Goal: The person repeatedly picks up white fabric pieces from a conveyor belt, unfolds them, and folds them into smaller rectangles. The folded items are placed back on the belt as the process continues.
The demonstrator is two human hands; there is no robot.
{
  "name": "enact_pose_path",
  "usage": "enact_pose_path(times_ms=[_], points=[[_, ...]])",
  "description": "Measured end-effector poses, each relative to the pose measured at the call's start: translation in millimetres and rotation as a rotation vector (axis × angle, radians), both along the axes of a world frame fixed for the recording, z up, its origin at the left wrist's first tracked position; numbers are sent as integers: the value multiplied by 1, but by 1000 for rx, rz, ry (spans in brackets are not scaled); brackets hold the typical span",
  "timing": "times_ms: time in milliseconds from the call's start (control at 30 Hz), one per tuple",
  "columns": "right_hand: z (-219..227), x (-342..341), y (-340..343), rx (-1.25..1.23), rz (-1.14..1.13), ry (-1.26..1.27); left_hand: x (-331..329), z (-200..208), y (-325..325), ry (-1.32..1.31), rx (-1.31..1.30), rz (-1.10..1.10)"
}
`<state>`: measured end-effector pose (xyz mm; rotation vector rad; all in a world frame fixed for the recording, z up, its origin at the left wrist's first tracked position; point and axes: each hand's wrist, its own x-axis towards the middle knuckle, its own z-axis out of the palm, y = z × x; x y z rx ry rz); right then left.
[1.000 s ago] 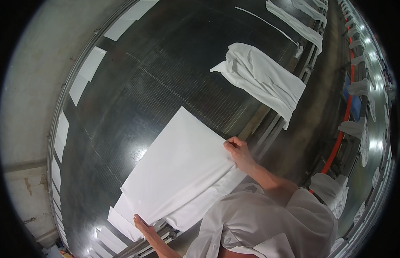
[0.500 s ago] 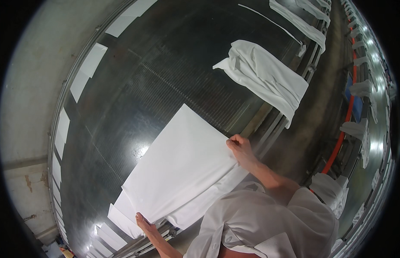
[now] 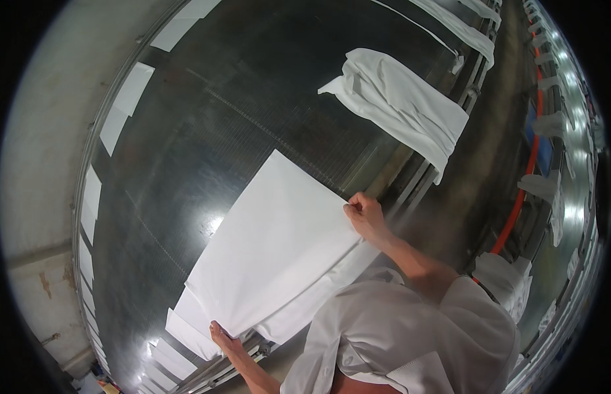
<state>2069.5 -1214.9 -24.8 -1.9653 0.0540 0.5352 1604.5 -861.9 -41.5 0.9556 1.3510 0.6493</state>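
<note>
A large white cloth is spread over the near edge of a long dark table, its far part flat and its near part folded and hanging over the rail. My left hand pinches its lower left corner. At its right corner, my right hand is closed on the edge, thumb and fingers pressed together. Between the hands the cloth is stretched, with creases fanning out from the left corner. Other white pieces lie partly beneath it at the left.
The dark table has ribbed lines. A crumpled white cloth hangs over its right rail. White pieces line the far left edge by a wall. Across the aisle runs an orange-red strip beside another table draped with cloths.
The view has shifted slightly, and the table's things sit a little higher in it. My right hand has moved up slightly with its corner. Both hands keep their hold on the cloth.
</note>
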Motion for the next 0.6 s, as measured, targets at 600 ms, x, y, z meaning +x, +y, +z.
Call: enact_pose_path(times_ms=[600], points=[[-44, -1, -3, -40, 22, -23, 11, 9, -14, -101, -25, 32]])
